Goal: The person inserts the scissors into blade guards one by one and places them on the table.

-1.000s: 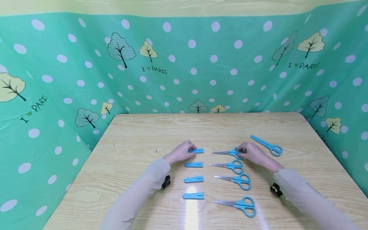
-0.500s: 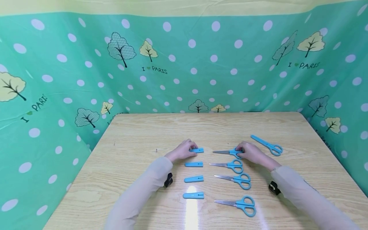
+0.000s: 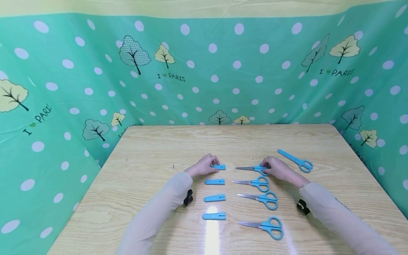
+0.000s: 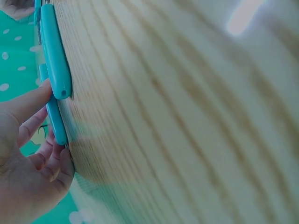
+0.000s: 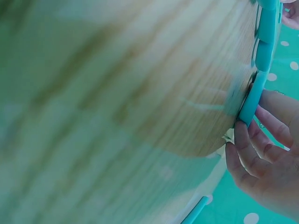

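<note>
My left hand (image 3: 204, 166) pinches a blue scissors cover (image 3: 221, 167), the farthest in a column of such covers. In the left wrist view the thumb lies along the held cover (image 4: 56, 120) and the fingers reach its rounded end. Across from it, my right hand (image 3: 279, 168) pinches the blue handle of a pair of scissors (image 3: 245, 168). Their bare blades point left toward the cover's open end, with a gap between. In the right wrist view, thumb and fingers meet the handle (image 5: 252, 100), part of which the hand hides in the head view.
Nearer me lie three more covers (image 3: 215, 198) and three more uncovered scissors (image 3: 267, 201), in two columns. Covered scissors (image 3: 294, 160) lie at the back right. All rest on a wooden table (image 3: 153, 145), with a green dotted curtain (image 3: 197, 88) behind.
My left hand has shifted very slightly to the right along the cover, and my right forearm slightly to the left. The cover and scissors lie almost where they were.
</note>
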Available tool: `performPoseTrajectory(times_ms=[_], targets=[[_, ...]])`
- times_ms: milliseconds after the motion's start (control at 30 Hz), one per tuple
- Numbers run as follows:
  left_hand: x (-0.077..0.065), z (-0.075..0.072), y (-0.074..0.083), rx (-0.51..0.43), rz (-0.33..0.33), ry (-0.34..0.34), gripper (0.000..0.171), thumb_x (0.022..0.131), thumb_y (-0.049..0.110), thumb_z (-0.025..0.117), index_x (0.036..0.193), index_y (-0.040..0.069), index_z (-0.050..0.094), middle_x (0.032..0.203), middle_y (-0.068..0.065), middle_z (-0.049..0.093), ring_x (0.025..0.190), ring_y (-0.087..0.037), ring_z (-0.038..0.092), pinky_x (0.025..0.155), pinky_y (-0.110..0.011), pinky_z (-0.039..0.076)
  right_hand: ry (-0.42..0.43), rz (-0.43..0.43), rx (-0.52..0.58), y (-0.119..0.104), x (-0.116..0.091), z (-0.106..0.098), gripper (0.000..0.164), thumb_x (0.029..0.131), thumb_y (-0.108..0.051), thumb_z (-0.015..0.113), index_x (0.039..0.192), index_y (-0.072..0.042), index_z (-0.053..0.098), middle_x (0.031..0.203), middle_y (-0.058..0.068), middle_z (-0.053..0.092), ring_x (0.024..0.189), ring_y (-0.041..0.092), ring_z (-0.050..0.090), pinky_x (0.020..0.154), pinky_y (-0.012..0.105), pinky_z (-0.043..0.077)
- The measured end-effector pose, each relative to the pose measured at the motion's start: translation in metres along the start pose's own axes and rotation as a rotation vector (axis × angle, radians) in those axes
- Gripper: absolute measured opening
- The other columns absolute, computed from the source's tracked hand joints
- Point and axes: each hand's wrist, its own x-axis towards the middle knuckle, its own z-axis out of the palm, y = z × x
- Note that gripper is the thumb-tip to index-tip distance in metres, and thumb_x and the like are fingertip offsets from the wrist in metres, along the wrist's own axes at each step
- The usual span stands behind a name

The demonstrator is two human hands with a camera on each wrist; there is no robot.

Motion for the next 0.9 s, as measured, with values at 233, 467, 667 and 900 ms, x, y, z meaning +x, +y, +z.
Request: performPoseTrajectory(times_ms=[233, 467, 667, 900], targets=[[0.0008, 0.0003, -0.0013, -0.009, 0.010, 0.003, 0.022, 0.082, 0.020, 0.064, 0.099, 0.008, 0.057, 0.095, -0.005, 0.048, 0.088, -0.018, 0.044, 0.077, -0.028, 0.040, 0.014, -0.001, 0.008, -0.0008, 0.0009, 0.0000, 0.012, 0.078, -0.005, 0.064, 0.088, 0.002, 0.061, 0.080, 0.005, 0.056, 0.073, 0.018, 0.053, 0.065, 0.033, 0.046], [0.0004, 0.0016, -0.0009, -0.016, 0.021, 0.012, 0.019, 0.082, 0.017, 0.063, 0.097, 0.008, 0.057, 0.094, -0.005, 0.049, 0.086, -0.017, 0.045, 0.076, -0.028, 0.040, 0.015, -0.019, 0.000, 0.0005, 0.0012, 0.0001, 0.011, 0.079, -0.006, 0.064, 0.087, 0.002, 0.061, 0.079, 0.005, 0.056, 0.072, 0.017, 0.053, 0.064, 0.032, 0.047], [-0.0007, 0.0014, -0.0009, -0.047, 0.026, 0.028, 0.018, 0.081, 0.017, 0.065, 0.094, 0.006, 0.058, 0.090, -0.003, 0.051, 0.084, -0.015, 0.047, 0.075, -0.026, 0.041, 0.015, -0.021, -0.022, 0.0020, 0.0007, 0.0015, 0.012, 0.080, -0.007, 0.062, 0.089, 0.002, 0.061, 0.082, 0.006, 0.058, 0.075, 0.019, 0.055, 0.066, 0.034, 0.047], [-0.0035, 0.0002, -0.0041, -0.128, 0.051, 0.070, 0.020, 0.080, 0.016, 0.065, 0.094, 0.004, 0.058, 0.086, -0.002, 0.055, 0.080, -0.013, 0.051, 0.071, -0.022, 0.043, 0.029, -0.015, 0.008, -0.0003, -0.0040, -0.0003, 0.013, 0.084, -0.008, 0.059, 0.092, 0.001, 0.061, 0.087, 0.008, 0.061, 0.077, 0.020, 0.056, 0.067, 0.034, 0.048]])
